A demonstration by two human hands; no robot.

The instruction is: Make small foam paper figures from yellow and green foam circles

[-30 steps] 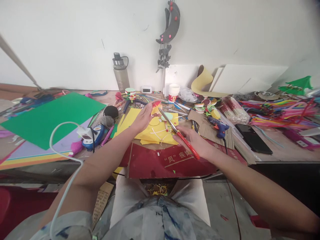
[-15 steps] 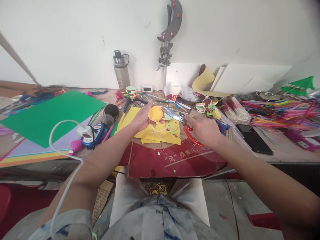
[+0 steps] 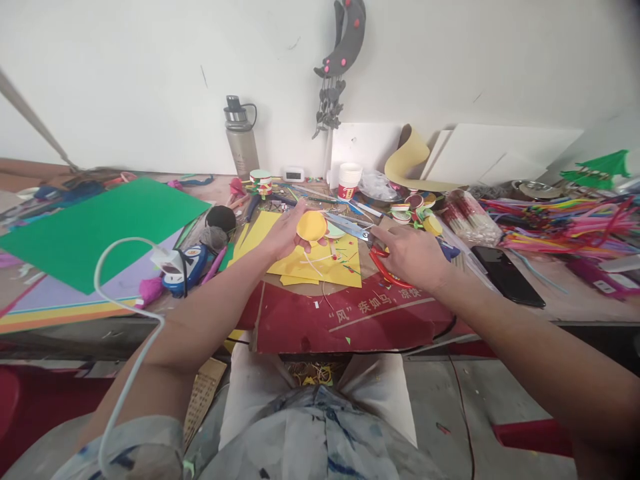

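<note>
Two things have changed in the last second: the yellow disc [image 3: 311, 227] now turns its round face toward me, and the scissors [image 3: 350, 227] lie flatter, blades pointing left at its rim. For the work in hand, I judge that this brings edge and blades within easy reach; whether they touch, I can't tell. My left hand [image 3: 287, 235] is pinched on the disc's edge, above the yellow sheets [image 3: 346, 265] on the surface [image 3: 575, 305]. My right hand [image 3: 413, 253] is closed around the scissors, knuckles up.
</note>
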